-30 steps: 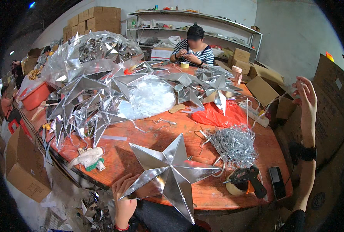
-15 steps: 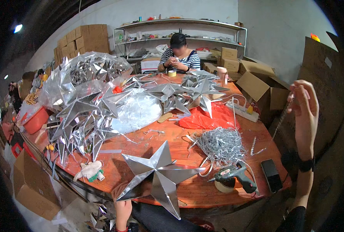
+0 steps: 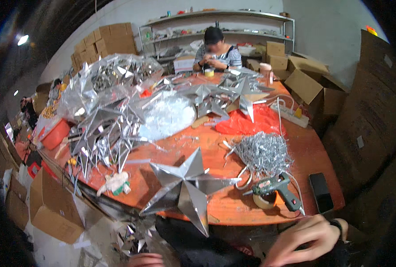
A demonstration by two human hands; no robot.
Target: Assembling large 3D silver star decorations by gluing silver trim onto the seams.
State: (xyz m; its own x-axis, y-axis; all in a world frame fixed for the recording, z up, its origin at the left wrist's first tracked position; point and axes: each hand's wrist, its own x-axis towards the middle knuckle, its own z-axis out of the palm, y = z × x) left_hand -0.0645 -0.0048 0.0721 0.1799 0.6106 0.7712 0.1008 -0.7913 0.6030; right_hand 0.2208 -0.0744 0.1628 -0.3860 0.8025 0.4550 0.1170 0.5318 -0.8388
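Our right hand (image 3: 302, 242) hangs open-fingered below the table edge; a folded silver star (image 3: 184, 189) lies finished just beyond our fingers; our left hand (image 3: 142, 259) is barely visible, grip unclear.

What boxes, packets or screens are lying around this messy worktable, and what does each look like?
Black flat phone: right table edge, dark screen, beside the green glue gun.
Open brown cardboard box: right of the table, flaps up.
Stacked brown cardboard boxes: far left wall.
Brown cardboard box: floor, lower left.
Clear plastic bag of silver stars: far left of the table.
Red plastic bag: table middle, crumpled.
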